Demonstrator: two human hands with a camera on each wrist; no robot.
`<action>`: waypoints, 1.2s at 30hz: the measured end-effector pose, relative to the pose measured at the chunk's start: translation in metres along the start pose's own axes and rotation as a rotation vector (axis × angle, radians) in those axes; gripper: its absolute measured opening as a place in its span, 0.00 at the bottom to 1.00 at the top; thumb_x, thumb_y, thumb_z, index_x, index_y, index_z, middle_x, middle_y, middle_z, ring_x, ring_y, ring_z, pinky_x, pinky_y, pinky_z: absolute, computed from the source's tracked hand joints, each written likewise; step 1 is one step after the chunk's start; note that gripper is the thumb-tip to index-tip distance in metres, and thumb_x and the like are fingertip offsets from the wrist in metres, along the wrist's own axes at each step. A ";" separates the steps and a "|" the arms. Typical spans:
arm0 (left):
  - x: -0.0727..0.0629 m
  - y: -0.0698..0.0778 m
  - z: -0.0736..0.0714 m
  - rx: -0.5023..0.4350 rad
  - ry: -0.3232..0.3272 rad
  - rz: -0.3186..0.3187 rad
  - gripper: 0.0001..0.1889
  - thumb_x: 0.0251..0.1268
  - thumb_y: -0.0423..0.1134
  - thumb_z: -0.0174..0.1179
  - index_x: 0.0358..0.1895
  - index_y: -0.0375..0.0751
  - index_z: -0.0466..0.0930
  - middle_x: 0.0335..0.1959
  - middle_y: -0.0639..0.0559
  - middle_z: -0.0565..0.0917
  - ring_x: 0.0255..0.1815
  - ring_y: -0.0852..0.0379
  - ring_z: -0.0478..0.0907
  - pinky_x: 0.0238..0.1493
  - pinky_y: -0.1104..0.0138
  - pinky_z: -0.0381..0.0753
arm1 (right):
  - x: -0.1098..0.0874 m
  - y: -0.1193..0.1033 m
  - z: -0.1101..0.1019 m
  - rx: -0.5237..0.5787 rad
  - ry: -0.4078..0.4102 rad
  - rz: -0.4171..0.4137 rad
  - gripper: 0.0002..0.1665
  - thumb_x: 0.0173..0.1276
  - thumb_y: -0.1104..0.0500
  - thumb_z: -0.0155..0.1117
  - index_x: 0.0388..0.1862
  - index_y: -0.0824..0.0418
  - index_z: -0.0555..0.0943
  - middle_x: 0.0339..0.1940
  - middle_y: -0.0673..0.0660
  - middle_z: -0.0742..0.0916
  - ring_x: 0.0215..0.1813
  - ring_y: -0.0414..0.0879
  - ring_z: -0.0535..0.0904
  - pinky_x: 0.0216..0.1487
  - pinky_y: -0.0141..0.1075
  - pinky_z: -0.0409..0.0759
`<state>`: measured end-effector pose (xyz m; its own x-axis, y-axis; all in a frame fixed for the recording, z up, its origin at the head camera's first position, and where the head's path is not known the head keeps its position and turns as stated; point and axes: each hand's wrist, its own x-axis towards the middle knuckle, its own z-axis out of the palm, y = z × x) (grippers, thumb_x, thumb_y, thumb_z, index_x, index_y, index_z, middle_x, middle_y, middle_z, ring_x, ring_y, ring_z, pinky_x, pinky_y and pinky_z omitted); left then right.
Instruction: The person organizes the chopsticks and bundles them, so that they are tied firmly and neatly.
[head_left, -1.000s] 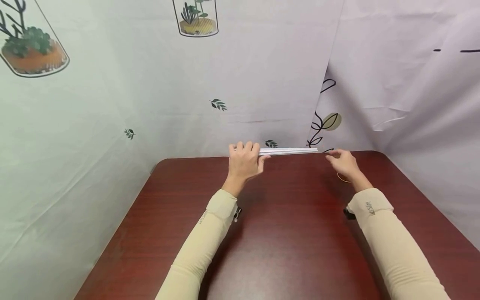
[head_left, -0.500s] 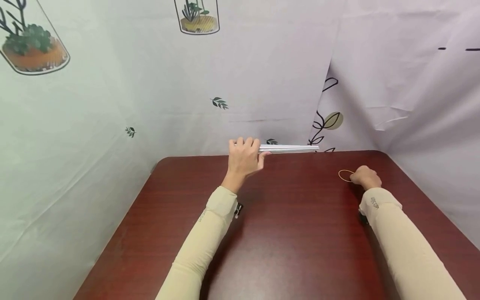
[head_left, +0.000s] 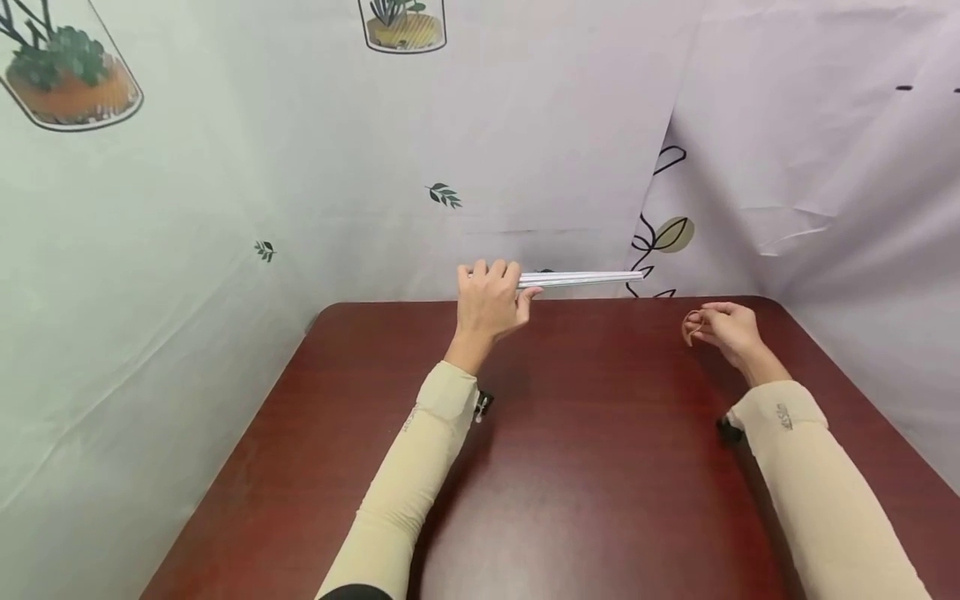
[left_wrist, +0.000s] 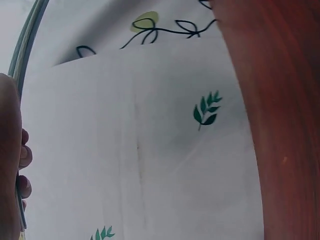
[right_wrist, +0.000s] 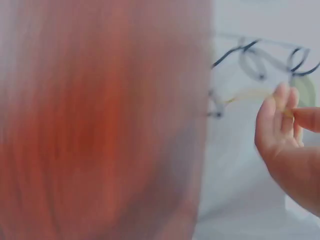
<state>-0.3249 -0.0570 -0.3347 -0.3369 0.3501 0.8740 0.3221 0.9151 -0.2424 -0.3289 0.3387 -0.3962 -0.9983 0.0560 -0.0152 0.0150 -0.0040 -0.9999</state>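
Note:
My left hand (head_left: 487, 307) grips a bundle of slim, silvery-white chopsticks (head_left: 581, 279), held level above the table's far edge with the tips pointing right. Part of the bundle is hidden inside that hand. In the left wrist view the chopsticks (left_wrist: 22, 52) run up along the left border, fingers curled behind them. To the right, my right hand (head_left: 733, 330) pinches a thin yellowish rubber band (head_left: 686, 332) between thumb and fingers, above the table and apart from the chopsticks. The right wrist view is blurred, but the rubber band (right_wrist: 230, 101) hangs as a loop from the fingertips.
A dark red-brown table (head_left: 585, 467) with rounded far corners stretches beneath both arms. White cloth (head_left: 540, 150) printed with plants and leaves hangs behind it and along both sides. Each wrist carries a small black device below the sleeve cuff.
My right hand went down to the table at the right, took hold of the rubber band and lifted it. The left hand still holds the chopsticks; the head view has tipped slightly downward.

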 end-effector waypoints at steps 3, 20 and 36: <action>0.007 0.003 0.002 -0.011 0.010 -0.006 0.24 0.64 0.63 0.51 0.26 0.44 0.74 0.23 0.53 0.79 0.26 0.48 0.73 0.33 0.55 0.67 | -0.010 -0.017 0.008 0.205 -0.050 0.028 0.07 0.77 0.68 0.43 0.49 0.64 0.68 0.30 0.48 0.88 0.28 0.39 0.83 0.33 0.31 0.82; -0.004 -0.013 -0.002 -0.052 -0.056 -0.039 0.23 0.62 0.60 0.56 0.29 0.42 0.76 0.26 0.49 0.81 0.27 0.45 0.74 0.35 0.52 0.68 | -0.028 -0.076 0.106 0.506 -0.257 -0.149 0.08 0.67 0.62 0.65 0.34 0.66 0.87 0.36 0.58 0.90 0.40 0.45 0.87 0.44 0.32 0.82; 0.004 -0.005 0.000 -0.064 -0.045 -0.020 0.24 0.62 0.62 0.56 0.29 0.42 0.76 0.25 0.49 0.80 0.27 0.45 0.74 0.34 0.52 0.67 | -0.027 -0.094 0.139 0.135 -0.188 -0.436 0.11 0.64 0.72 0.67 0.42 0.62 0.89 0.38 0.46 0.90 0.42 0.38 0.84 0.45 0.29 0.81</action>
<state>-0.3282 -0.0597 -0.3300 -0.3828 0.3414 0.8585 0.3699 0.9081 -0.1963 -0.3115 0.1985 -0.3012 -0.9028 -0.1003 0.4183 -0.4018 -0.1504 -0.9033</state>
